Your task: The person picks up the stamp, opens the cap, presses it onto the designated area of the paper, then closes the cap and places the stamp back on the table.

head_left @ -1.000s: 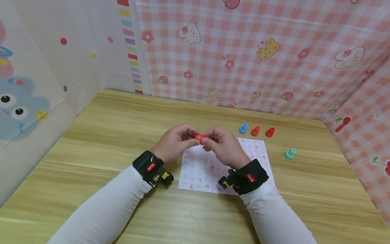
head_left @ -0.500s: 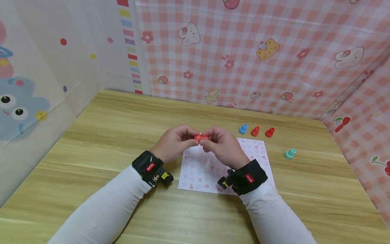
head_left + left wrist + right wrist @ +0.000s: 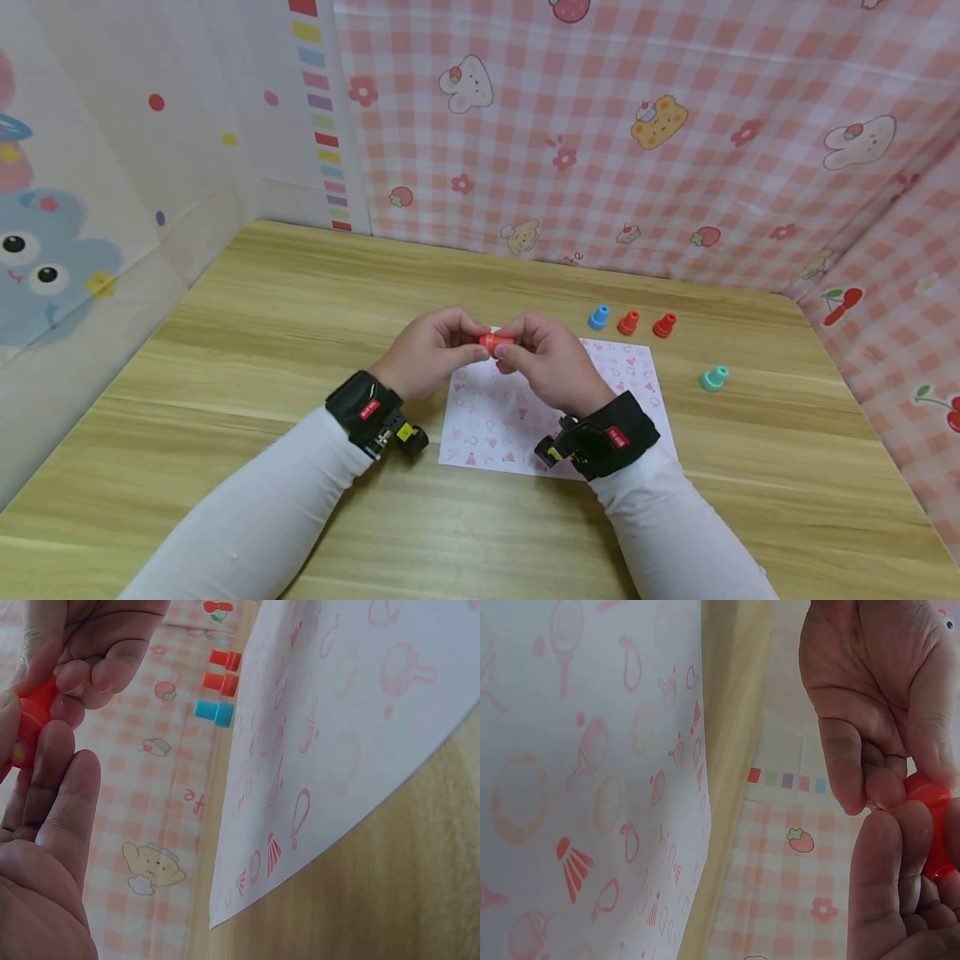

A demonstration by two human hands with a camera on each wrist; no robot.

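Note:
A small red toy stamp [image 3: 492, 342] is held sideways above the printed paper sheet [image 3: 487, 417]. My left hand [image 3: 431, 354] pinches its left end between thumb and fingers. From the other side my right hand [image 3: 551, 360] grips the narrower right end. In the left wrist view the red stamp [image 3: 36, 712] shows a pale round spot on its end, and fingers of both hands cover much of it. The right wrist view has the red stamp [image 3: 928, 796] partly hidden behind the fingertips. Pink and orange prints of shuttlecocks and rackets cover the sheet.
Behind the sheet stand a blue stamp [image 3: 599, 317], an orange-red stamp [image 3: 629, 322] and a red stamp [image 3: 664, 325] in a row. A green stamp [image 3: 716, 378] stands to the right on the wooden table [image 3: 300, 283]. Patterned cloth [image 3: 555, 125] hangs along the table's back edge.
Both hands stay in nearly the same place over the sheet. The right thumb and fingers have shifted slightly on the red stamp.

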